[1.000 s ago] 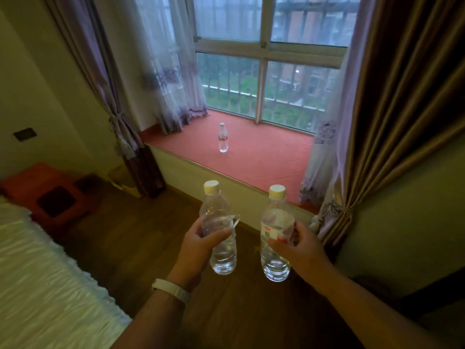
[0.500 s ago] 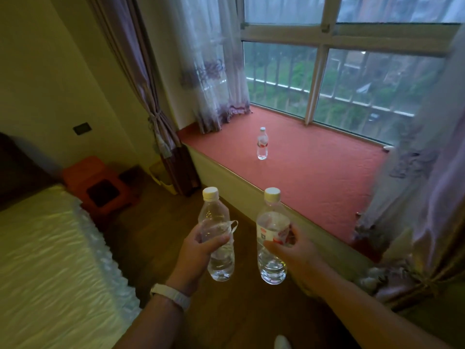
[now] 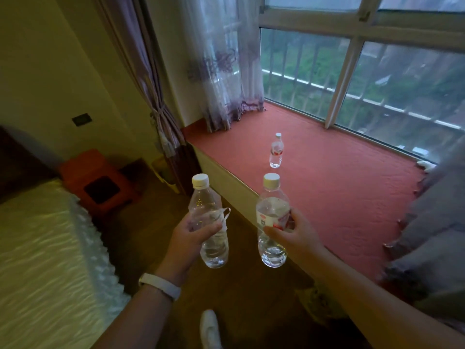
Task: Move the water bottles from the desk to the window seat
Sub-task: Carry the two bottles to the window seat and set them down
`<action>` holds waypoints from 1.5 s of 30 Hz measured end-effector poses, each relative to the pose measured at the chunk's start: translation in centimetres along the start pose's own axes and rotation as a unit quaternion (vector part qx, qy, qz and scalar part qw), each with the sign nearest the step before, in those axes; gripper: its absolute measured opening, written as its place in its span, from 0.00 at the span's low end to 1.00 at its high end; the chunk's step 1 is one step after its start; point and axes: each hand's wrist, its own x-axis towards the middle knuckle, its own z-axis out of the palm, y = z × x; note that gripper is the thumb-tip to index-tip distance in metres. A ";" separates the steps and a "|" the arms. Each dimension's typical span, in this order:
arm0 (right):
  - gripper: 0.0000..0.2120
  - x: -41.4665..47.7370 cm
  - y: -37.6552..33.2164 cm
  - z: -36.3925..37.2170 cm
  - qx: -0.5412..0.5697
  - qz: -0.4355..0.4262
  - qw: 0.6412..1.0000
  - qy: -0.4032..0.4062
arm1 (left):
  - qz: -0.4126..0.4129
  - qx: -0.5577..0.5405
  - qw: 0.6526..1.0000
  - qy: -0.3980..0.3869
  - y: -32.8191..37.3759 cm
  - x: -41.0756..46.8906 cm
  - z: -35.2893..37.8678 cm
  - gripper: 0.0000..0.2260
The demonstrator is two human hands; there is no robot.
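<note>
My left hand (image 3: pixel 188 238) grips a clear water bottle (image 3: pixel 208 205) with a white cap and a loose torn label, held upright over the wooden floor. My right hand (image 3: pixel 297 235) holds a second clear bottle (image 3: pixel 272 212) with a red-and-white label, upright at the front edge of the window seat (image 3: pixel 339 187). The seat is a long red cushion under the window. A third small water bottle (image 3: pixel 276 151) stands upright on it, further in and apart from both hands.
A bed with a pale ruffled cover (image 3: pixel 45 260) fills the left. An orange stool (image 3: pixel 98 182) and a yellow bin (image 3: pixel 163 172) sit by the tied curtain (image 3: pixel 161 114). Grey curtain fabric (image 3: pixel 432 227) bunches on the seat's right end. A white shoe (image 3: pixel 210 328) shows on the floor below.
The view has moved closer to the window seat and swung right; both hands keep the bottles upright, and the right bottle now overlaps the seat's front edge.
</note>
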 end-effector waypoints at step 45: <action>0.22 54.7 -4.8 5.7 0.098 0.058 0.967 0.230 | -0.096 0.118 0.969 -0.196 6.3 65.9 -6.7 0.20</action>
